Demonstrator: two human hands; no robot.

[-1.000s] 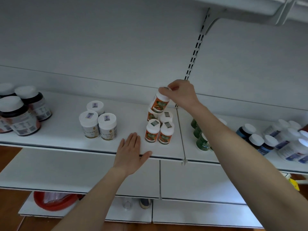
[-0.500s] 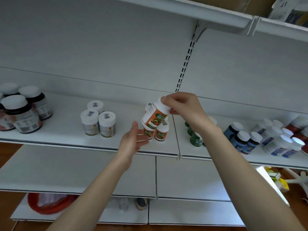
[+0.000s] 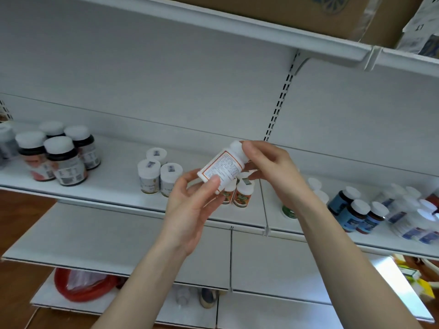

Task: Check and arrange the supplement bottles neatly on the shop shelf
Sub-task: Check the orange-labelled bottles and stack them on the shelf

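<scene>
**Head view.** We hold the supplement bottle (image 3: pixel 222 168) in mid-air in front of the shelf (image 3: pixel 114 186). It is tilted, cap toward 1 o'clock and base toward 7 o'clock, with the printed text panel facing us. The left hand (image 3: pixel 190 210) grips the base end, thumb across the front and fingers curled behind. The right hand (image 3: pixel 268 167) pinches the cap end, its fingers clamped on it. The matching orange-label bottles (image 3: pixel 242 195) stand on the shelf at 5 o'clock of the held one, and a white-capped trio (image 3: pixel 159 174) stands at 9 o'clock. We judge the step to be label inspection. To do it well, we keep both grips firm and turn the bottle slowly about its long axis. We then set it upright beside its group, label outward.
</scene>
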